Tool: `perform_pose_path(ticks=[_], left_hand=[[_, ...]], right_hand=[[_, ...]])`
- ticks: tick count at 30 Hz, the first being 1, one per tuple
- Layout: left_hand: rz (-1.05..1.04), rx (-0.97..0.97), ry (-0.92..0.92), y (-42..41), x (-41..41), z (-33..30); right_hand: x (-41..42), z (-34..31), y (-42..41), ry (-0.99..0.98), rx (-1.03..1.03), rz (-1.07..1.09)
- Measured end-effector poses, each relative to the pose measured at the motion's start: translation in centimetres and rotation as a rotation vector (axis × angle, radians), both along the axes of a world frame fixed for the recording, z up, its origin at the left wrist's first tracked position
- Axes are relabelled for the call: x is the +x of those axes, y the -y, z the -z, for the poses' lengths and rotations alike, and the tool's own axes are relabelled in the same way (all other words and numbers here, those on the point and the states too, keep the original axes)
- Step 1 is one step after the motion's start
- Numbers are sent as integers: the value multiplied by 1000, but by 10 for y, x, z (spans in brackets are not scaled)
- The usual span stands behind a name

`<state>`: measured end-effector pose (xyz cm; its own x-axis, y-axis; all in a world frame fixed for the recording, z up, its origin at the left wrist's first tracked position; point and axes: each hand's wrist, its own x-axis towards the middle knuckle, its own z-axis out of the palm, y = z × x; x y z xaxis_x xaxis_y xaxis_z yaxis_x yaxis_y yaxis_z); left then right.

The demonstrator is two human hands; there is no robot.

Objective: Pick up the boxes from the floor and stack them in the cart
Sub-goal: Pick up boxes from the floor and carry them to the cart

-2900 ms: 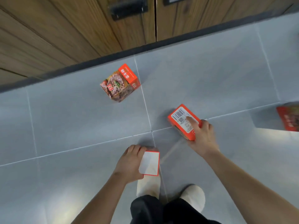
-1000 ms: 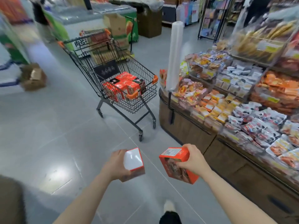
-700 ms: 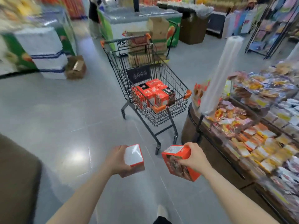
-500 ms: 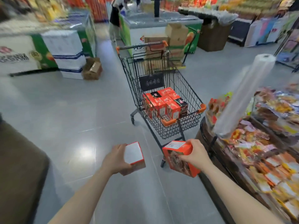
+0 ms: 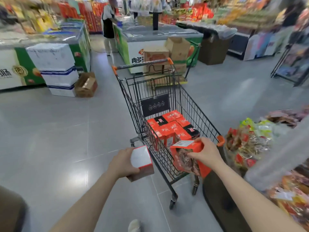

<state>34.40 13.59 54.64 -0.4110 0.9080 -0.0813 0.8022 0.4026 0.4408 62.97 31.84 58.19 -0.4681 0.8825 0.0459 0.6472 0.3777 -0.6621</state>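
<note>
A black wire shopping cart point(image 5: 192, 104) with orange corner caps stands just in front of me. Several orange-red boxes point(image 5: 168, 129) are packed upright in its basket, two with black tops. My left hand point(image 5: 122, 163) grips one box point(image 5: 141, 162) with its white face up, held just left of the cart's near corner. My right hand point(image 5: 204, 152) grips a second orange box point(image 5: 187, 158) with a food picture and a barcode label, held at the cart's near rim.
A snack display counter point(image 5: 250, 148) crowds the right side. Freezer chests point(image 5: 150, 39), stacked white foam boxes point(image 5: 55, 71) and cardboard cartons point(image 5: 86, 85) stand beyond the cart. A person point(image 5: 108, 25) stands at the far freezer. Grey tiled floor point(image 5: 50, 139) spreads to the left.
I have picked both boxes off the floor, turned and walked up to the cart. Both hands and their boxes are now at the cart's near end.
</note>
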Motion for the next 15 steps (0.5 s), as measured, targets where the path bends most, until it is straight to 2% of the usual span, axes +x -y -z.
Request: perform_pose_path(ticks=[9,15], left_hand=[[215,171,24,-167,-97,-69],[371,121,-75,-274,-118,-58]], right_hand=[[-84,15,-84,108,-20,125],[-101,39,-125,142,-125,173]])
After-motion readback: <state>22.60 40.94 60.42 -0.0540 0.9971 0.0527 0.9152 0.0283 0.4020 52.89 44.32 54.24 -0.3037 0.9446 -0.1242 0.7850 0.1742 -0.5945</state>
